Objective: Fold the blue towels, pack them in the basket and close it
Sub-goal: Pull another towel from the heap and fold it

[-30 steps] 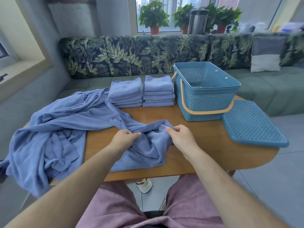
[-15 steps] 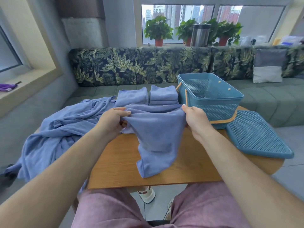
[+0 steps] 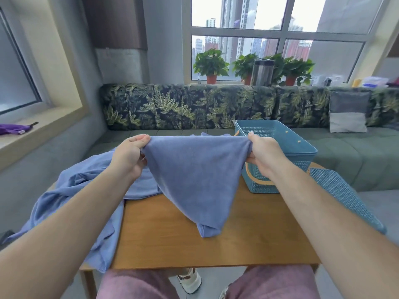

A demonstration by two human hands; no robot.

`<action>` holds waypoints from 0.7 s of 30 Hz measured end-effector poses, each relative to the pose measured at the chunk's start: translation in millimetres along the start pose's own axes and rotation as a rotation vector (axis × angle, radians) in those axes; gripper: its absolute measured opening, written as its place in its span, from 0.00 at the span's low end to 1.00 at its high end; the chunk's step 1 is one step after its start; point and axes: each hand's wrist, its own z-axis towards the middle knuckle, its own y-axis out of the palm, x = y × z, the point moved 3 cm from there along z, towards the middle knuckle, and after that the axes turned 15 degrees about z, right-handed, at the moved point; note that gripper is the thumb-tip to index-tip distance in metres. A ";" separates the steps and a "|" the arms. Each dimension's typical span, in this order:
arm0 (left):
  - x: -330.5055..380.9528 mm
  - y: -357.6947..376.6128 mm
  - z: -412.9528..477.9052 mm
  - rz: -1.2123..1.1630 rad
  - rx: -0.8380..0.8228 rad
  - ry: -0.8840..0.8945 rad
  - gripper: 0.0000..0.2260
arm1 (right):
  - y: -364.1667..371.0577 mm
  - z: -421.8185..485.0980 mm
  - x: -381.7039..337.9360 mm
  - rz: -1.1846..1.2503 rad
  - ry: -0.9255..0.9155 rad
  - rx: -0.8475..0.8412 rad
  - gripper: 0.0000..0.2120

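Note:
A blue towel (image 3: pixel 195 175) hangs in the air above the wooden table (image 3: pixel 248 240), stretched between my hands and tapering to a point near the tabletop. My left hand (image 3: pixel 129 154) pinches its upper left corner. My right hand (image 3: pixel 262 154) pinches its upper right corner. Behind my right hand stands the teal basket (image 3: pixel 302 152), open at the top, with an orange handle hanging down its side. Its teal perforated lid (image 3: pixel 343 195) lies on the table to the right. The folded towel stacks are almost wholly hidden behind the held towel.
A heap of unfolded blue towels (image 3: pixel 71 190) covers the table's left part and spills over its edge. A leaf-patterned sofa (image 3: pixel 183 106) runs behind the table. Potted plants (image 3: pixel 210 65) and a metal flask (image 3: pixel 262 72) stand on the windowsill.
Both hands have lifted one towel off the table from the heap and pulled it taut between them at chest height. My view has tilted upward.

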 end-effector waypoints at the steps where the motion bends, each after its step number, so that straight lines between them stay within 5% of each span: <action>1: 7.5 -1.7 1.9 -0.021 0.025 0.013 0.03 | 2.6 1.1 -6.9 -0.007 -0.025 -0.007 0.16; 15: 116.7 -14.1 -21.1 -0.081 0.019 0.281 0.13 | 19.0 -22.7 -104.8 0.169 -0.168 -0.378 0.11; 21: 126.6 -23.4 -40.2 0.164 -0.069 0.427 0.21 | 9.5 -56.1 -126.0 0.137 -0.274 -0.470 0.14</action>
